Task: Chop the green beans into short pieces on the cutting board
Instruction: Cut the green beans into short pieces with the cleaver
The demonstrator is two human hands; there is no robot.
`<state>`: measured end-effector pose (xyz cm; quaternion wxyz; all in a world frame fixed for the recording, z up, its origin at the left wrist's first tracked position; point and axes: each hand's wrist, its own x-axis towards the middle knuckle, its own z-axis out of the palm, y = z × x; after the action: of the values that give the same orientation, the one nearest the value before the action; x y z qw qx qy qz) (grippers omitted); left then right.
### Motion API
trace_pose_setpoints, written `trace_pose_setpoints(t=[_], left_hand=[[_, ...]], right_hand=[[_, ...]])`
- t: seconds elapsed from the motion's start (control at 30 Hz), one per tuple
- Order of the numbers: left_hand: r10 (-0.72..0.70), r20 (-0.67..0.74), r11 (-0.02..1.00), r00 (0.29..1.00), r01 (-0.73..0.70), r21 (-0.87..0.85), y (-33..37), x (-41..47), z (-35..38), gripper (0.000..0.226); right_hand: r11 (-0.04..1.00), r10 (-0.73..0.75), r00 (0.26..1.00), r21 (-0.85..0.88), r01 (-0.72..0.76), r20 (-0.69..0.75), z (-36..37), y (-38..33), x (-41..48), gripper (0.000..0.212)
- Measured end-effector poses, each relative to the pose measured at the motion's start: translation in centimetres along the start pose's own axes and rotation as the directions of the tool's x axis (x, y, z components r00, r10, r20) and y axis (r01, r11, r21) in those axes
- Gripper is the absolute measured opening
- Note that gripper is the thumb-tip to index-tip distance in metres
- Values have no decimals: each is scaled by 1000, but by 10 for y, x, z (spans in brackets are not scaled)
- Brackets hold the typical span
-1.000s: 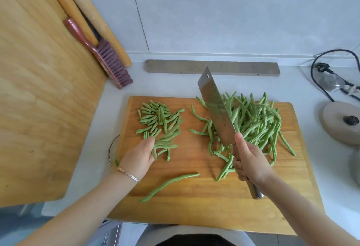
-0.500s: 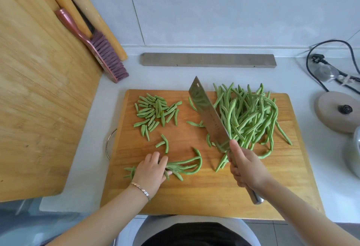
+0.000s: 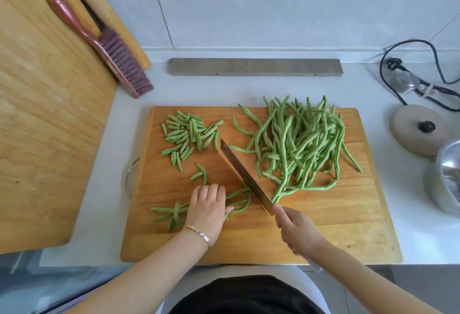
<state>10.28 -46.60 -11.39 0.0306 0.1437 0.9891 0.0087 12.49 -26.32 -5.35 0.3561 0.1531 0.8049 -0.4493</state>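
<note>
A second on, the left hand (image 3: 206, 208) has left the pile of cut pieces (image 3: 189, 133) and come to the near left of the cutting board (image 3: 336, 226), where it now holds down a small bunch of beans (image 3: 169, 210) drawn out of that pile's near edge, together with the lone bean that lay nearer the person. The cleaver (image 3: 245, 176), earlier raised with its blade standing among the heap of whole beans (image 3: 298, 144), has been brought down and to the left by the right hand (image 3: 297, 232); its blade now slants across the board's middle, meeting the bunch's right ends.
</note>
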Motion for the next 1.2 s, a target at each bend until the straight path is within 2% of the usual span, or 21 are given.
trace_pose_setpoints(t=[0.07,0.13,0.2,0.27,0.33,0.4,0.43,0.47,0.6,0.73,0.83,0.97,1.1,1.2], left_hand=[[-108,52,992,993,111,-60,15,12,-14,42],[-220,172,966,960,239,-97,27,22,-22,41],[-232,222,957,947,263,-120,31,24,-20,49],[-164,242,974,956,196,-115,28,20,-23,69],[-51,301,998,952,60,-22,16,13,-27,98],[49,220,995,974,-67,72,-3,2,-26,118],[77,194,991,978,-97,96,-12,-3,-22,117],[111,184,986,977,-131,104,-19,-7,-16,107],[168,104,981,980,-177,81,-35,-5,1,56],[194,-8,980,981,-194,46,-51,11,2,37],[195,-42,980,980,-194,45,-63,18,1,33],[191,-2,980,982,-190,53,-68,20,0,32],[223,63,970,973,-228,90,-70,21,-3,39],[275,83,949,958,-284,135,-72,20,-9,53]], right_hand=[[999,16,1000,42,-16,5,2,-1,0,50],[997,29,1000,70,-29,11,5,-3,-1,49],[996,29,999,81,-31,22,10,-4,-3,48],[995,26,999,96,-30,33,16,-4,-4,48],[990,36,999,136,-42,40,19,-3,-3,48],[974,68,996,215,-78,51,21,-4,-2,50],[963,79,995,254,-92,60,21,-5,-1,50],[956,81,995,278,-96,65,20,-5,1,51],[956,59,996,284,-76,67,7,-10,0,50],[979,30,994,200,-51,105,-28,-14,-14,51],[995,49,990,76,-60,135,-50,-12,-25,51],[987,90,989,-144,-73,121,-56,-7,-26,46],[977,99,988,-199,-75,115,-50,-8,-19,47],[974,93,989,-219,-66,116,-47,-14,-16,48]])
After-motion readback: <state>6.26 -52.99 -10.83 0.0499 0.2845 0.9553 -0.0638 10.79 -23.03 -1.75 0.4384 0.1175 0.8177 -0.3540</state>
